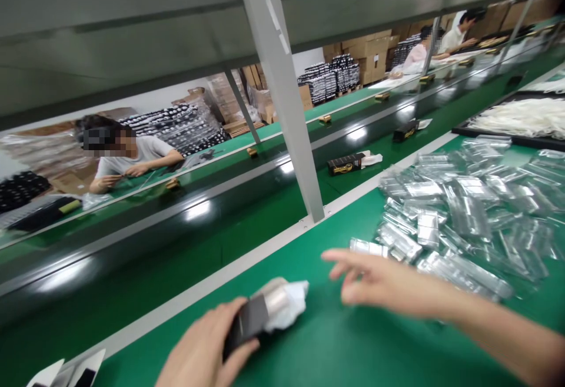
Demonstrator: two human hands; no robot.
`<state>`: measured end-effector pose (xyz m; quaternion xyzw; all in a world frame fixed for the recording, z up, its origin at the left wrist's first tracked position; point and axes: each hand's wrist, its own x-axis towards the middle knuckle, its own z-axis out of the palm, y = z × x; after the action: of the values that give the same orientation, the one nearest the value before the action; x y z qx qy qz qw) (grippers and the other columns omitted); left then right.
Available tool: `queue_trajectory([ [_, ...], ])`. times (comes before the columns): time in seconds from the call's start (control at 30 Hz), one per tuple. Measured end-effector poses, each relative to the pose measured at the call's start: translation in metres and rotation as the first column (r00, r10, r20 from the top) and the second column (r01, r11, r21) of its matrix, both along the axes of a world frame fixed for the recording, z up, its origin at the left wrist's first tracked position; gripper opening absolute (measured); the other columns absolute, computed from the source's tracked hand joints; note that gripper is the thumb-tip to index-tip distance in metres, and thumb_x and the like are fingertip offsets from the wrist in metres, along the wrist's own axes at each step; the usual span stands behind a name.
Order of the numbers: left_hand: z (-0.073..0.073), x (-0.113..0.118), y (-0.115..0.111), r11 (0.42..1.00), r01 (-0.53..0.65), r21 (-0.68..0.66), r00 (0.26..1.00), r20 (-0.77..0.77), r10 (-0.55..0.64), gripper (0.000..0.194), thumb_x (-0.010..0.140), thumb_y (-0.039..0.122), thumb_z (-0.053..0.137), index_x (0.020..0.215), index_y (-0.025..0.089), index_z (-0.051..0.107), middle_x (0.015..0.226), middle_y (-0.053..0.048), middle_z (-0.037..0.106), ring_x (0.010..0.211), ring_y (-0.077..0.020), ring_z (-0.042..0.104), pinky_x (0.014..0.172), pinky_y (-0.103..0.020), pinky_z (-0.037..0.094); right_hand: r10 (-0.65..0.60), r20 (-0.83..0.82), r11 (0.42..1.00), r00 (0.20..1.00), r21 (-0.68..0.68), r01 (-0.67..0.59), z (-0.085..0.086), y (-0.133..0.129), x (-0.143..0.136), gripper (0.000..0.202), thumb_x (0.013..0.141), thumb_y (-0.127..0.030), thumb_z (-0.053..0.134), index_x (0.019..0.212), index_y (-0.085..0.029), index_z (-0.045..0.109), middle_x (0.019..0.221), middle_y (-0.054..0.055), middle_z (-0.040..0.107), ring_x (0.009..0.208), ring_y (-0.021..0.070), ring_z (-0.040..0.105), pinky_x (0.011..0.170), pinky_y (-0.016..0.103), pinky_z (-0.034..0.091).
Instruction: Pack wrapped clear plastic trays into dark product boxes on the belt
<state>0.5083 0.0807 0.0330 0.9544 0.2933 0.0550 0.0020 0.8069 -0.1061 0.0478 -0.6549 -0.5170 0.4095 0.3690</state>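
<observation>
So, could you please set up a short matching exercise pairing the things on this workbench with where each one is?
Things:
1. black box with white wrapping
2. pile of clear plastic trays
3. black box with gold print
4. right hand

Places:
a. on the conveyor belt
b. held in the left hand
c. open, just left of the pile
d. heaped at the right of the green bench

Pairs: 1-b, 2-d, 3-a, 4-c

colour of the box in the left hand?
Black box, white wrapping at its end, gripped by the left hand. Head view, slightly blurred.
</observation>
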Motion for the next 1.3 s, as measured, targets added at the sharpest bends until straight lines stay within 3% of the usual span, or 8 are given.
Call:
queue_trajectory([
  [0.13, 0.024, 0.051, 0.084, 0.983, -0.171, -0.062, 0.983, -0.074, 0.167, 0.055, 0.084, 0.053, 0.042, 0.124, 0.017, 0.049, 0.118, -0.012, 0.062, 0.101, -0.0299, 0.061, 0.084, -0.041, 0.048, -0.320, 0.613, 0.945, 0.722, 0.150, 0.291, 0.026, 0.003, 0.094, 0.035, 0.092, -0.037, 0.039, 0.101, -0.018, 0.067, 0.105, 0.010, 0.061, 0.098, 0.0297, 0.056, 0.088, 0.046, 0.040],
  [0.43, -0.005, 0.096, 0.162, 0.946, -0.243, -0.214, 0.967, 0.021, 0.253, 0.051, 0.074, 0.036, 0.059, 0.122, 0.022, 0.052, 0.128, -0.014, 0.056, 0.119, -0.0399, 0.045, 0.099, -0.073, 0.013, -0.198, 0.806, 0.953, 0.557, 0.025, 0.303, -0.038, 0.026, 0.140, 0.021, 0.074, -0.018, 0.055, 0.088, -0.019, 0.071, 0.081, 0.010, 0.068, 0.072, 0.0291, 0.062, 0.064, 0.038, 0.042],
  [0.6, 0.013, 0.102, 0.130, 0.923, -0.163, -0.347, 0.888, 0.356, 0.291, 0.050, 0.079, 0.028, 0.054, 0.128, 0.019, 0.047, 0.142, -0.012, 0.041, 0.135, -0.0318, 0.027, 0.112, -0.057, 0.010, -0.394, 0.775, 0.912, 0.494, 0.261, 0.318, 0.009, 0.015, 0.113, 0.041, 0.088, -0.045, 0.041, 0.119, -0.025, 0.057, 0.114, 0.009, 0.062, 0.090, 0.0308, 0.059, 0.072, 0.042, 0.042],
  [0.77, 0.014, 0.128, 0.040, 0.815, -0.004, -0.579, 0.623, 0.636, 0.455, 0.038, 0.092, 0.037, 0.033, 0.116, 0.014, 0.052, 0.118, -0.015, 0.059, 0.109, -0.0220, 0.057, 0.099, -0.038, 0.043, -0.541, -0.031, 0.784, 0.840, 0.343, 0.518, 0.030, 0.027, 0.015, 0.051, 0.077, -0.056, 0.061, 0.120, -0.030, 0.053, 0.099, 0.004, 0.064, 0.086, 0.0239, 0.061, 0.073, 0.036, 0.051],
  [0.93, -0.017, 0.113, -0.070, 0.391, 0.509, -0.767, 0.318, 0.590, 0.742, 0.056, 0.092, 0.056, 0.023, 0.132, 0.017, 0.031, 0.118, -0.018, 0.057, 0.087, -0.0197, 0.065, 0.076, -0.036, 0.054, -0.333, -0.538, 0.848, 0.775, 0.189, 0.496, -0.013, 0.047, -0.061, 0.059, 0.079, -0.050, 0.066, 0.123, -0.020, 0.041, 0.087, 0.003, 0.062, 0.080, 0.0186, 0.060, 0.074, 0.030, 0.052],
  [1.03, -0.033, 0.084, -0.096, 0.237, 0.609, -0.757, 0.231, 0.455, 0.860, 0.062, 0.085, 0.054, 0.049, 0.133, 0.019, 0.029, 0.120, -0.018, 0.056, 0.081, -0.0187, 0.065, 0.073, -0.034, 0.052, -0.312, -0.494, 0.876, 0.811, 0.181, 0.447, -0.044, 0.049, -0.083, 0.058, 0.083, -0.050, 0.060, 0.126, -0.018, 0.036, 0.086, 0.003, 0.061, 0.081, 0.0194, 0.061, 0.075, 0.032, 0.053],
  [1.2, -0.049, 0.053, -0.082, 0.259, 0.520, -0.814, 0.230, 0.425, 0.875, 0.058, 0.082, 0.041, 0.055, 0.126, 0.008, 0.038, 0.090, -0.012, 0.065, 0.069, -0.0163, 0.064, 0.067, -0.029, 0.050, -0.258, -0.061, 0.906, 0.964, 0.331, 0.263, -0.083, 0.044, -0.094, 0.055, 0.088, -0.054, 0.047, 0.132, -0.023, 0.037, 0.117, 0.011, 0.056, 0.104, 0.0265, 0.058, 0.083, 0.040, 0.053],
  [1.3, -0.061, 0.049, -0.072, 0.311, 0.384, -0.869, 0.257, 0.425, 0.868, 0.049, 0.081, 0.034, 0.047, 0.122, 0.007, 0.044, 0.075, -0.006, 0.064, 0.055, -0.0117, 0.058, 0.054, -0.024, 0.046, -0.247, 0.498, 0.813, 0.831, 0.574, -0.102, -0.108, 0.053, -0.087, 0.059, 0.087, -0.048, 0.050, 0.141, -0.037, 0.030, 0.144, 0.005, 0.037, 0.124, 0.0319, 0.044, 0.093, 0.049, 0.048],
])
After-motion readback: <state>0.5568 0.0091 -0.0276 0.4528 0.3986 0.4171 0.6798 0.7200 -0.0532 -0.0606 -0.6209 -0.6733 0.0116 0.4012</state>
